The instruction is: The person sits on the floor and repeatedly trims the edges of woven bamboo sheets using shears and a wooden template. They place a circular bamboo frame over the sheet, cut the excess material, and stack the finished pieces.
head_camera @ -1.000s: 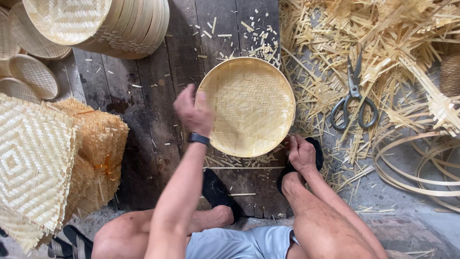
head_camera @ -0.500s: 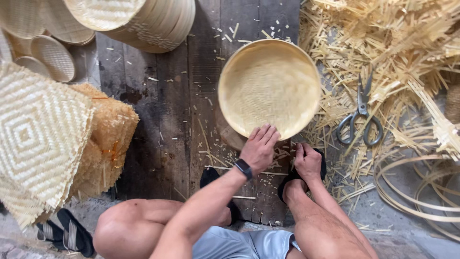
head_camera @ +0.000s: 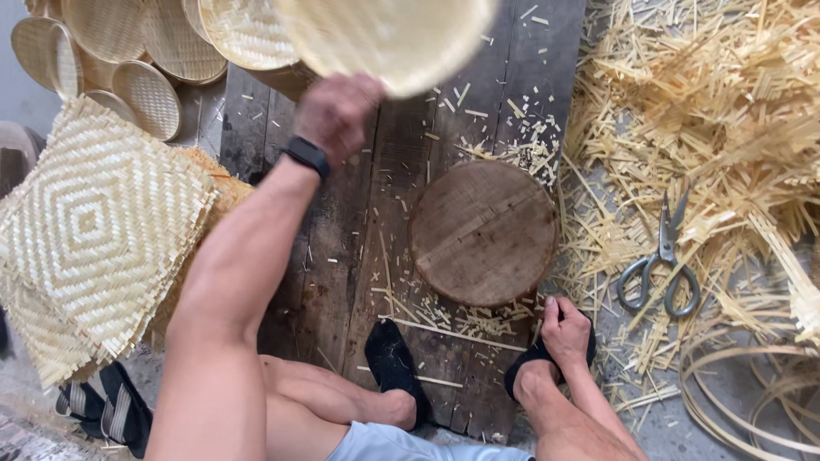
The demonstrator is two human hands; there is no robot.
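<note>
Above the round wooden block [head_camera: 483,232], left hand [head_camera: 337,111] grips woven tray [head_camera: 384,38].

We see our left hand [head_camera: 337,111] gripping a pale woven bamboo tray [head_camera: 389,38], matt and ribbed, above a rough, worn wooden round block [head_camera: 483,232] and shiny metal scissors [head_camera: 659,260].

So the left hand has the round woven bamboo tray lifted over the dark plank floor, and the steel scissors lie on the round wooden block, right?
Not quite. The head view shows the steel scissors lying on the straw-coloured bamboo scraps, beside the round wooden block, not on it. The left hand does hold the round woven bamboo tray lifted over the dark plank floor.
</note>
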